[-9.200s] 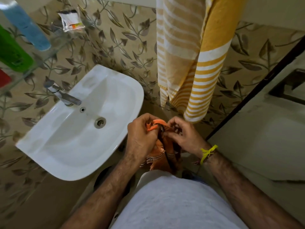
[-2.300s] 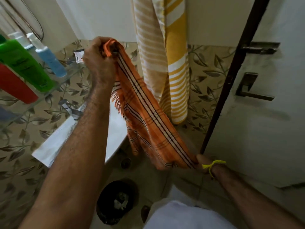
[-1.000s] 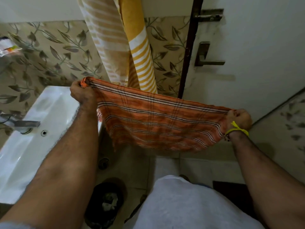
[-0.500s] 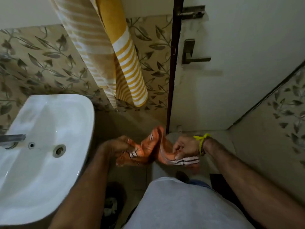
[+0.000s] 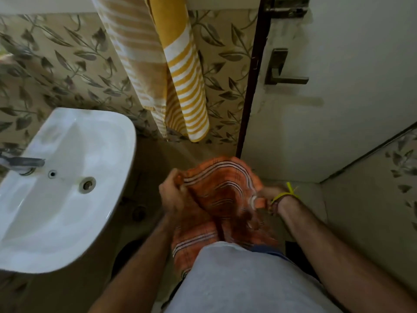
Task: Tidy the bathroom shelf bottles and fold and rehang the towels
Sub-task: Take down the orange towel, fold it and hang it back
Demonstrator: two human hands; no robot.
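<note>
An orange towel (image 5: 222, 188) with white and dark stripes bulges up between my hands at waist height, its lower part hanging against my shirt. My left hand (image 5: 171, 195) grips its left edge. My right hand (image 5: 268, 195), with a yellow band at the wrist, holds the right edge and is mostly hidden behind the cloth. A yellow and white striped towel (image 5: 180, 71) hangs on the tiled wall above. The shelf bottles are out of view.
A white washbasin (image 5: 67, 181) with a metal tap (image 5: 22, 162) juts out on the left. The door (image 5: 338, 98) with its dark handle (image 5: 282, 73) stands to the right of a dark frame. A dark bin sits on the floor below the basin.
The towel was stretched wide between my hands a second ago. My hands came together low, and the cloth is now doubled and billowing up between them. The view has tilted further down.
</note>
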